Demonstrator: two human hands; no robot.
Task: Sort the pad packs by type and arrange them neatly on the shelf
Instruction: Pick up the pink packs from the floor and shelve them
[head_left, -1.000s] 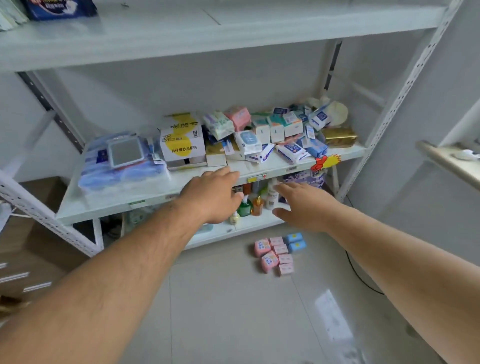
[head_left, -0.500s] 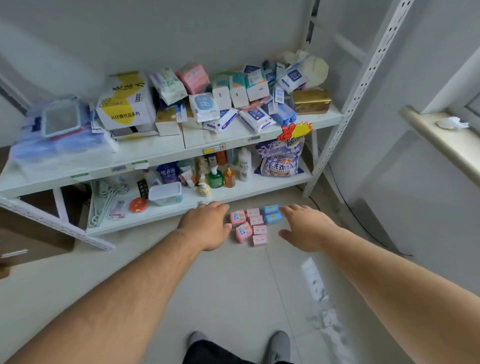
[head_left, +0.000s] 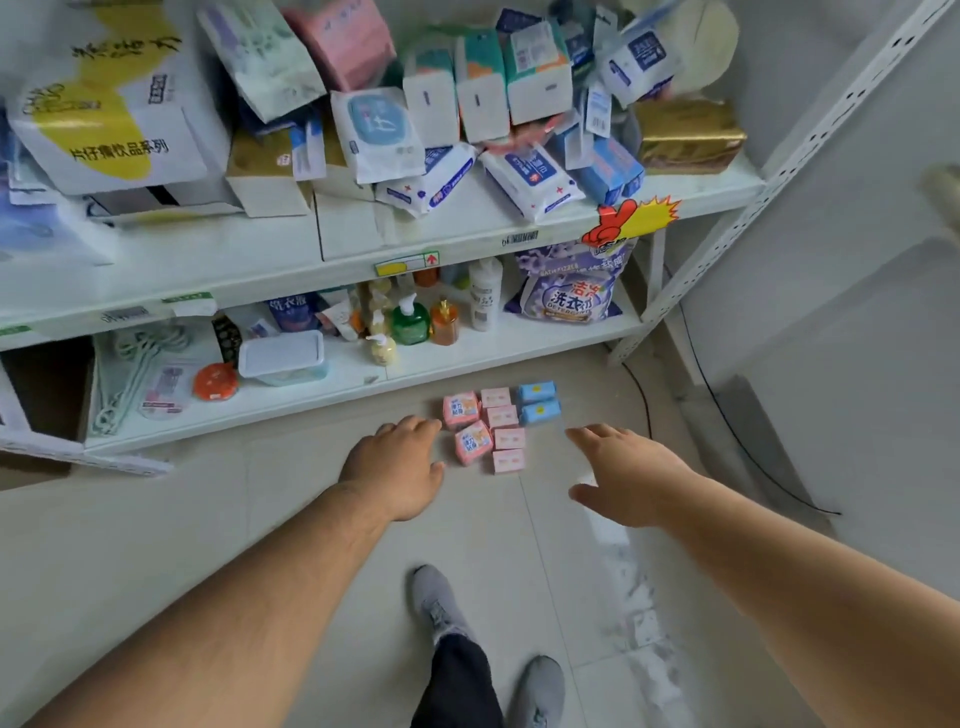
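Pad packs (head_left: 496, 425) sit in a tight cluster on the floor just in front of the bottom shelf (head_left: 467, 358), already grouped by look: two darker pink packs (head_left: 461, 409) on the left, a column of pale pink ones (head_left: 503, 415) in the middle, two blue ones (head_left: 537, 401) on the right. Judging by that grouping, sorting is partly done and shelving is what's left.

Left hand (head_left: 397, 470) hovers low beside the cluster's left edge, palm down, grip loose with fingers relaxed, holding nothing, near the packs but contact can't be confirmed. Right hand (head_left: 623, 478) is spread on the other side, fingers straight, also empty and apart from the packs. Both flank the cluster, probably to scoop or gather it.

Around: bottom shelf holds a hanger bundle (head_left: 132, 374), a lidded plastic box (head_left: 283, 357), pump bottles (head_left: 410, 319) and a detergent bag (head_left: 569, 291), so little free room there. Middle shelf (head_left: 260, 260) is piled with a yellow-white carton (head_left: 111, 119), wipes and tissue packs (head_left: 483, 98), and a gold pack (head_left: 688, 135); only its front strip is bare. Person's shoes (head_left: 441, 605) stand behind the hands.
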